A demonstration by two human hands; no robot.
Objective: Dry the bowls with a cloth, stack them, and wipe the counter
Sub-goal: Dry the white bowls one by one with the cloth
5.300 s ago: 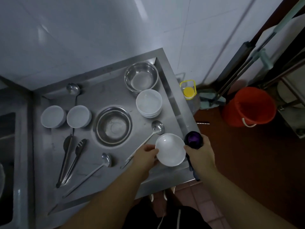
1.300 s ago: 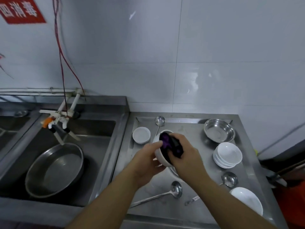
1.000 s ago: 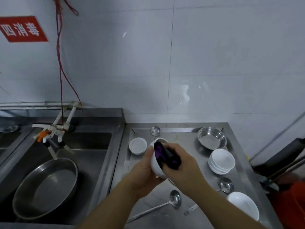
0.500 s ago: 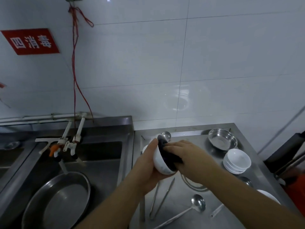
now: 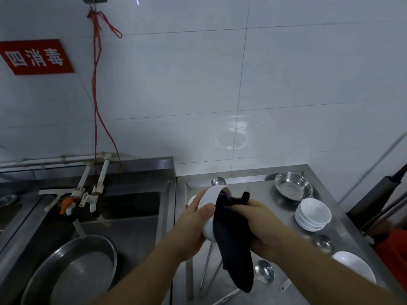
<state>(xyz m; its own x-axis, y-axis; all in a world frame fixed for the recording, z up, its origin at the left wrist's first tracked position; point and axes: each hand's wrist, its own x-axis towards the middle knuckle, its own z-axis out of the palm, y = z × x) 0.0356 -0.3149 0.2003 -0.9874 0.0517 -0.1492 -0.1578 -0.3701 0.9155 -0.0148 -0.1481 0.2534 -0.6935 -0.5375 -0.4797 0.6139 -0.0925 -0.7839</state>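
Above steel counter (image 5: 343, 219), left hand (image 5: 193, 230) grips bowl (image 5: 210, 205), right hand (image 5: 262, 227) clutches cloth (image 5: 233, 243)

Both forearms are bare from the bottom edge of the frame up to the wrists, with no sleeves. The left hand (image 5: 193, 225) and right hand (image 5: 262, 227) wear no gloves, rings or watch.

A red rectangular sign (image 5: 36, 56) fixed aslant on the white tiled wall (image 5: 220, 84) above the steel sink (image 5: 132, 208), white characters on it read 四消毒, its left end was cut by the frame, nothing else around bore legible writing
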